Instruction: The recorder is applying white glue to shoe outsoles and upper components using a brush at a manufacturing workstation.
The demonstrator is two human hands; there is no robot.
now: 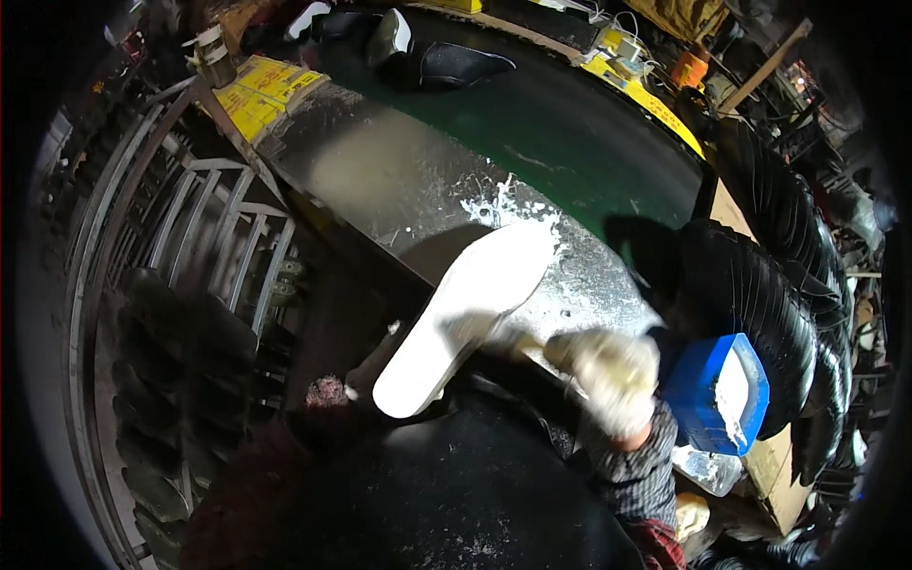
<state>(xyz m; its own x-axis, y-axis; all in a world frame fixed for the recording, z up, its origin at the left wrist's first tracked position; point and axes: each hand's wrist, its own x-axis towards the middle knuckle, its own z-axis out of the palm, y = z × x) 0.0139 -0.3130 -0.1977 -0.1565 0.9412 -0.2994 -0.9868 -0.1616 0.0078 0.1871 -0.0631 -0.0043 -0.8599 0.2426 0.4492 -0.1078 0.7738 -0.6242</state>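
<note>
A white sole-shaped piece [446,332] lies slantwise, its wide end over the bench and its narrow end past the near edge. My right hand [608,375], in a pale glove and smeared by motion, is closed round a brush [518,344]. The blurred brush head is over the middle of the sole. My left hand is not plainly visible; a dark reddish sleeve reaches toward the sole's left side, with a fuzzy pinkish patch [328,390] near it. Right of my right hand stands a blue tub [703,399] with white paste inside.
White smears [513,201] mark the dark bench [380,180]. Stacked black curved pieces [750,323] crowd the right side. A metal rack [214,228] stands at left, with dark sole shapes below. Yellow printed sheets [261,95] and black pieces [461,65] lie at the far side.
</note>
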